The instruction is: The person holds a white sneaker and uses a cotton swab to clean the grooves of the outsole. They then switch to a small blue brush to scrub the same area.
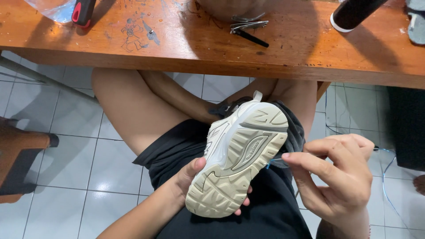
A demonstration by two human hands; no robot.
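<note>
Hidden behind the pale grey rubber-soled sneaker (239,155): most left hand (188,179) fingers. Cut off at top edge: black cylinder with white rim (354,13), clear plastic bag (51,8).

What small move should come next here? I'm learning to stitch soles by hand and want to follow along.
Probably draw the blue thread out sideways until it lies snug. The right hand pinches it right at the edge of the pale sneaker, which the left hand grips sole-up over the lap, and a loose blue length trails down at the right, so slack seems left.
</note>
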